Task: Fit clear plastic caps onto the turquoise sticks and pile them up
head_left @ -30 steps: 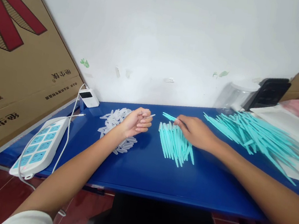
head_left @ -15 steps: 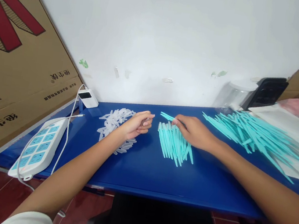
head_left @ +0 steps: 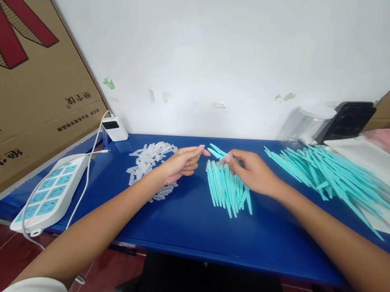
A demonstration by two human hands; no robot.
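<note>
My left hand (head_left: 182,161) is closed in a pinch beside the pile of small translucent caps (head_left: 150,156), and a pale bit, seemingly one such cap, shows at its fingertips. Held in my right hand (head_left: 246,168) are a couple of slim turquoise sticks (head_left: 216,151), shaped like eyebrow razors, their ends pointing left at my left fingertips. Whether the stick ends touch the left fingers I cannot tell. Just below the right hand lies a row of turquoise sticks with whitish tips (head_left: 225,189). A larger heap of turquoise sticks (head_left: 324,176) spreads out at the right.
A white power strip (head_left: 51,191) with cables lies left on the blue table (head_left: 176,230). Behind it are a small white device (head_left: 116,127) and a big cardboard box (head_left: 33,109). At the back right stand a clear jar (head_left: 310,123), a black holder (head_left: 349,120) and a white tray (head_left: 388,168).
My left fingertips have moved slightly right, nearer the stick ends, and the pinch has stretched forward. In the right hand, the sticks have spread a little apart at their ends.
</note>
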